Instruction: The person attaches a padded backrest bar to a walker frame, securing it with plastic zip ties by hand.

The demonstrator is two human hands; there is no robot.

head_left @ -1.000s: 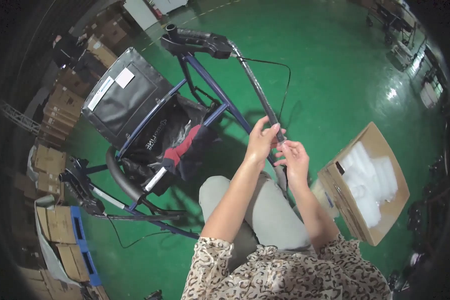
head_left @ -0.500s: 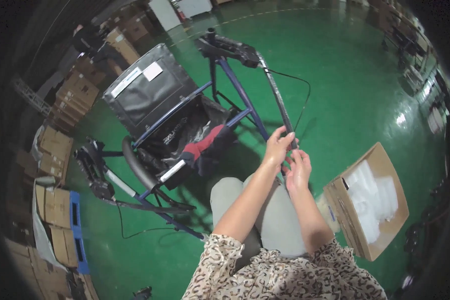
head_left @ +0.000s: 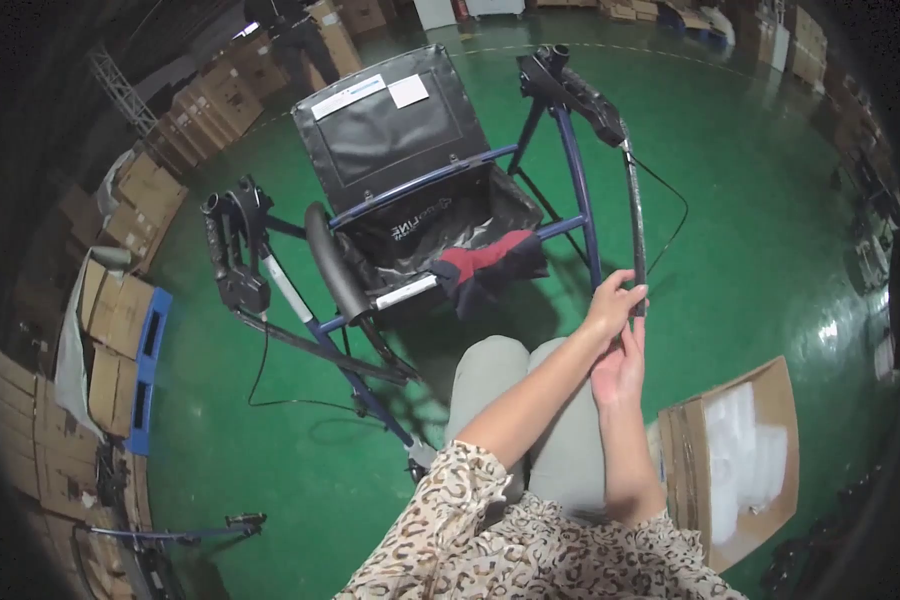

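A rollator (head_left: 580, 185) with a dark blue frame stands in front of my knees. One of its black tubes (head_left: 635, 225) slopes down on the right side. My left hand (head_left: 610, 310) is closed around this tube near its lower end, thumb and fingers pinching it. Just below, my right hand (head_left: 620, 373) is palm up, its fingers raised against the tube's end; the fingertips are partly hidden. A thin black cable (head_left: 683, 200) loops beside the tube. The rollator's black bag (head_left: 425, 225) has a raised flap, and a red and dark blue cloth (head_left: 485, 262) hangs over its front.
To my right, an open cardboard box (head_left: 670, 450) holds white wrapped pieces. Stacked cartons (head_left: 115, 310) and a blue pallet (head_left: 148, 370) line the left. Another person (head_left: 295, 40) stands at the back. Another frame part (head_left: 185, 535) lies at lower left.
My view has turned, so the rollator appears farther right and more upright. Both hands stay at the tube's lower end; the right hand's fingers have straightened upward against it.
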